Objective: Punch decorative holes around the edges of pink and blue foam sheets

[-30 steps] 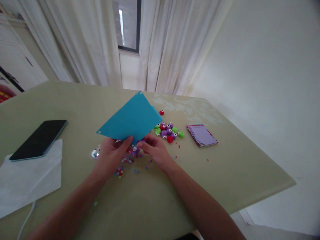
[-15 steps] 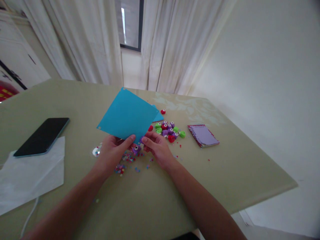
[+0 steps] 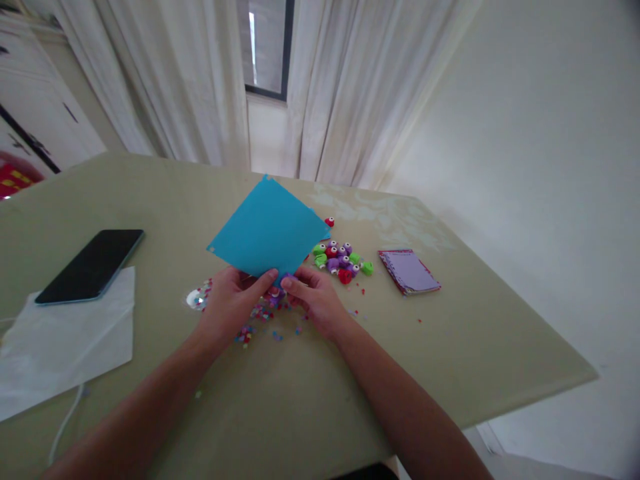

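A square sheet of blue paper (image 3: 270, 227) is tilted up over the table, its corners nicked with small cut-outs. My left hand (image 3: 234, 297) pinches its lower left edge between thumb and fingers. At the corner closest to me, my right hand (image 3: 313, 293) is closed on a small purple paper punch (image 3: 289, 279), which sits at the paper's corner. Just beneath the hands another purple punch (image 3: 275, 297) with an eye lies among scattered confetti (image 3: 263, 311). My fingers partly hide both punches.
Beyond my right hand sits a cluster of red, green and purple eyed punches (image 3: 344, 260). A stack of purple and red paper (image 3: 409, 271) lies to the right. On the left a phone (image 3: 93, 267) rests partly on a white sheet (image 3: 95, 340), near a cable (image 3: 67, 423).
The blue paper has shifted slightly right and turned a little, with its near corner now at the punch in my right hand. The camera view has shifted slightly.
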Motion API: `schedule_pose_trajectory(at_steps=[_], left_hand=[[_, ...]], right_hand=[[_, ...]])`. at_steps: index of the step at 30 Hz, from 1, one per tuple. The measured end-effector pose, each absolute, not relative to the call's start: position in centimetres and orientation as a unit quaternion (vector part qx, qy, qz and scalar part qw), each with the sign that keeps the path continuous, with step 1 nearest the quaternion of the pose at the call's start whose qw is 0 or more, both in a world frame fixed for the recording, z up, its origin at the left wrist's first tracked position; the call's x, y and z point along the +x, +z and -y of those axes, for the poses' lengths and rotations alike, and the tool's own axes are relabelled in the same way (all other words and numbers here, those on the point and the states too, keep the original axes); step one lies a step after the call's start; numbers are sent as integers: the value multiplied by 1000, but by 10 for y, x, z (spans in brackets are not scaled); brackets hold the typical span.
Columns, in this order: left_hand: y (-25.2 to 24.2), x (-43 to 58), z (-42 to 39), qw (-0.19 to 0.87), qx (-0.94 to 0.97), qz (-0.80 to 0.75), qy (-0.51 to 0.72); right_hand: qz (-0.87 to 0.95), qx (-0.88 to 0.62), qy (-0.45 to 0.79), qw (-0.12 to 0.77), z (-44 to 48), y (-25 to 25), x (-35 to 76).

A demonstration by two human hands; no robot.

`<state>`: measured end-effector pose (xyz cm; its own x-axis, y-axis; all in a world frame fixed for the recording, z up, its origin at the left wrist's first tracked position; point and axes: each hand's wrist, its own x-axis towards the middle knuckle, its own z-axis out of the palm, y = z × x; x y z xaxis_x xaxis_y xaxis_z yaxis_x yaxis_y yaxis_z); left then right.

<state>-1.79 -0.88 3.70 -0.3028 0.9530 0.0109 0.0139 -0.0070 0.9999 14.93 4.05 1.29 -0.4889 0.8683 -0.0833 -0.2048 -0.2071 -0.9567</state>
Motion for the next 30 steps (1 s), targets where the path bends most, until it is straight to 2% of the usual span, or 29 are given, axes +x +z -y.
schedule_pose_trajectory(at_steps=[30], left_hand=[[37, -14, 7, 412, 415, -550, 596]], right_hand=[[507, -338, 687, 397, -36, 12, 143]])
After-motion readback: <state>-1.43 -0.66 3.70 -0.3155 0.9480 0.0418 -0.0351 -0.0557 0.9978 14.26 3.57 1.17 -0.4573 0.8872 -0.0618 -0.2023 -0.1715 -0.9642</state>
